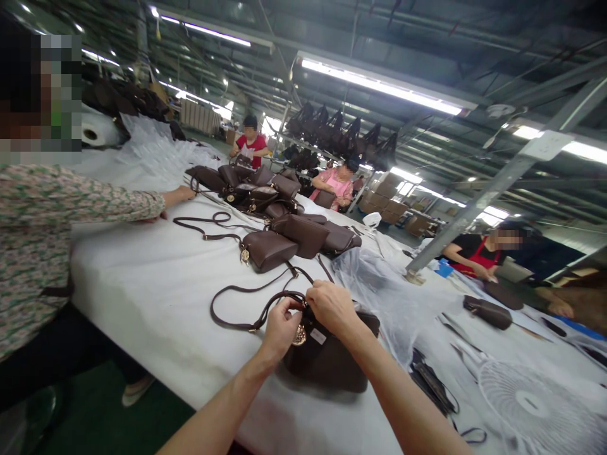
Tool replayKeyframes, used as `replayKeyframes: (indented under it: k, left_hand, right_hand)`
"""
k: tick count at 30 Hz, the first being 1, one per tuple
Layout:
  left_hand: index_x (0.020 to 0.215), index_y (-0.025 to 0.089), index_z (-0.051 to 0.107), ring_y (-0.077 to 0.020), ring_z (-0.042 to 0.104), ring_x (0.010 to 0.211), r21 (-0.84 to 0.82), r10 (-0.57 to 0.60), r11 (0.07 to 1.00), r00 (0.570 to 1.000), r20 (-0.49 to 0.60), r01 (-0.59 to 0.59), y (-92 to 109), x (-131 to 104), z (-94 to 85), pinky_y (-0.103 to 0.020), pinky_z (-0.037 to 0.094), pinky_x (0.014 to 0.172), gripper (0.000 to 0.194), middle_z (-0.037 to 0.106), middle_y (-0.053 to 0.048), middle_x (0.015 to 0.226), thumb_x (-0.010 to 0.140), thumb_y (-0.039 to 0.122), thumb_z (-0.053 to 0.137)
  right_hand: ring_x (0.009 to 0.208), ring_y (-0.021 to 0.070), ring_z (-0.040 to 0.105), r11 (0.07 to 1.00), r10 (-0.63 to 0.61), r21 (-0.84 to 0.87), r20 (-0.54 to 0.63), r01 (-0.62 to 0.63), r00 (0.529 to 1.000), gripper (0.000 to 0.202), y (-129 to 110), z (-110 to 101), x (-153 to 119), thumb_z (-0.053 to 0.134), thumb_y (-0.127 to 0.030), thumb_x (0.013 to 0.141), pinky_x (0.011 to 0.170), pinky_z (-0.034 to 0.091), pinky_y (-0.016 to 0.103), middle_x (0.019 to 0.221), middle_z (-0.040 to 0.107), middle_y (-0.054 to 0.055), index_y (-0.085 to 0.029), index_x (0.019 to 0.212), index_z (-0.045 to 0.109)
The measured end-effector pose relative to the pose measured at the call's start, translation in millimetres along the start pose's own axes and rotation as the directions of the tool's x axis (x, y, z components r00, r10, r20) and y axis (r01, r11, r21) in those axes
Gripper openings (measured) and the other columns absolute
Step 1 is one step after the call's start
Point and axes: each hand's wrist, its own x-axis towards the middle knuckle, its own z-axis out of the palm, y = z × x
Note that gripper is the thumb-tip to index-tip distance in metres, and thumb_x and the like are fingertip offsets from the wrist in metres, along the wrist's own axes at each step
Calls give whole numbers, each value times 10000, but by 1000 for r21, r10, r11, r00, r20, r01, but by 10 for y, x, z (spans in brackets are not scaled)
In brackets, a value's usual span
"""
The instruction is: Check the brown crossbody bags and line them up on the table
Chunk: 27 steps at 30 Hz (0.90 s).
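Note:
A dark brown handbag (327,363) lies on the white table in front of me, with a small pale label (318,336) and a round gold charm (299,335) on it. My left hand (283,325) pinches the bag's strap close to its metal fitting, just above the charm. At the bag's upper edge, my right hand (331,303) is closed around the strap end; its fingertips are partly hidden. The thin brown strap (232,324) loops out over the table to the left.
Several brown bags (270,249) are piled beyond my hands. Clear plastic (374,284) lies right of the bag, and a white fan (526,401) stands at lower right. A person in a floral sleeve (109,202) reaches in from the left. Others work farther back.

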Motion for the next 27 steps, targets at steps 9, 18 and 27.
replayKeyframes:
  k: [9, 18, 27]
  left_hand:
    - [739, 170, 650, -155, 558, 651, 71, 41, 997, 999, 10, -41, 53, 21, 16, -256, 414, 633, 116, 653, -18, 716, 750, 251, 567]
    - [679, 216, 576, -164, 531, 621, 439, 204, 861, 964, 169, -259, 424, 9, -298, -263, 342, 613, 143, 598, 6, 642, 781, 139, 509]
    - [674, 202, 554, -158, 512, 667, 260, 295, 900, 929, 225, -349, 711, 141, -448, -255, 392, 646, 124, 562, 10, 660, 792, 188, 519]
  right_hand:
    - [912, 207, 639, 978, 109, 177, 18, -110, 994, 243, -29, 47, 13, 537, -212, 892, 698, 366, 268, 933, 708, 68, -221, 1127, 603]
    - [898, 162, 597, 906, -81, 392, -206, 158, 975, 190, 170, 121, -68, 517, -65, 855, 807, 407, 253, 943, 660, 56, -169, 958, 638]
    - [876, 142, 603, 926, -108, 343, -162, 159, 981, 142, 0, 42, -40, 568, -217, 910, 716, 403, 229, 994, 642, 35, -219, 935, 708]
